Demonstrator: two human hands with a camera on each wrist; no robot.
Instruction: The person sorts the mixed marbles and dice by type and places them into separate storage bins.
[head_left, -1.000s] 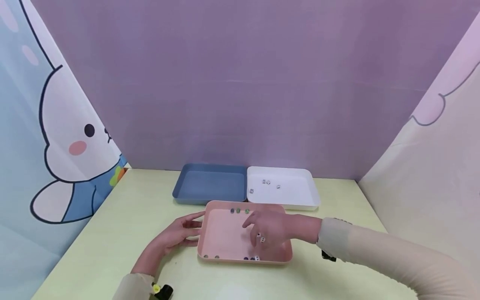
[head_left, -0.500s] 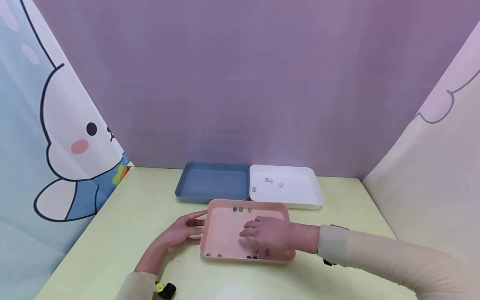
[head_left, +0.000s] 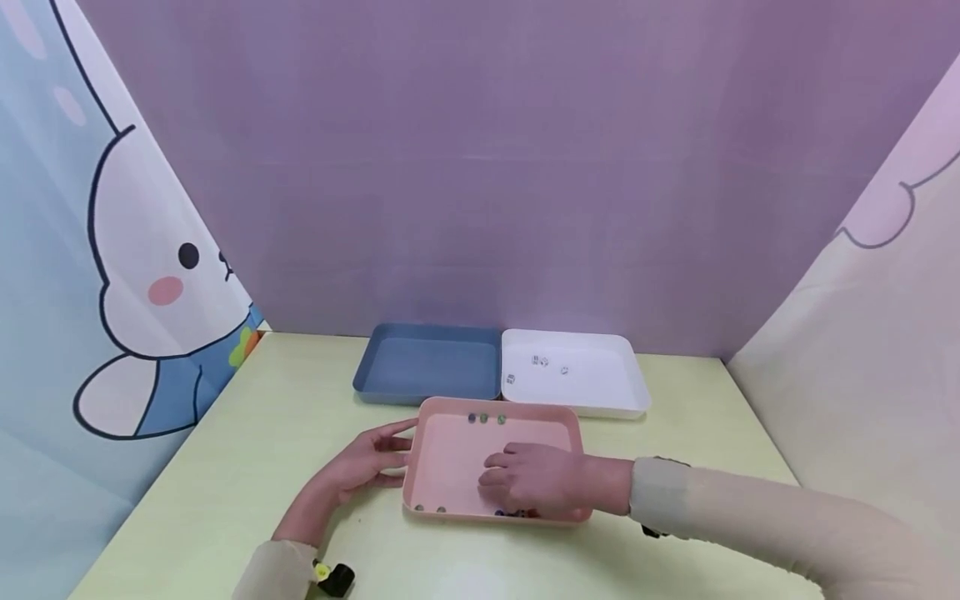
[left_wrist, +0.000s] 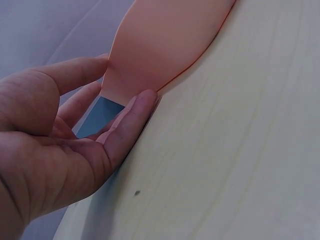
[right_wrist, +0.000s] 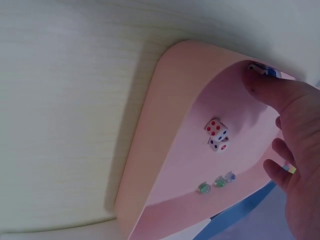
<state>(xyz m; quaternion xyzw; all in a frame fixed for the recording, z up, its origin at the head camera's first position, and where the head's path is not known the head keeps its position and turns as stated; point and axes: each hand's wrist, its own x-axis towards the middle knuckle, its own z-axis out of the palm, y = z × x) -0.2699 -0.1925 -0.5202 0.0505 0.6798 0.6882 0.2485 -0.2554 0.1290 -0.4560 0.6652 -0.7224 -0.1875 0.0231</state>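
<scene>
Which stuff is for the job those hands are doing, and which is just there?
For the job, probably:
- left hand
- right hand
- pink tray
- dice
- marbles
- white tray with more dice
- blue tray, perhaps

Just there:
- cartoon sheet
- purple backdrop

Soft even light; faint glare on near table (head_left: 467,571); wrist views dimmer

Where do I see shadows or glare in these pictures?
Head view: pale glare on the table near the bottom edge; under the right hand, the pink tray looks darker. Left wrist view: shadow on the table below the left hand. Right wrist view: soft shadow along the pink tray's outer wall.
</scene>
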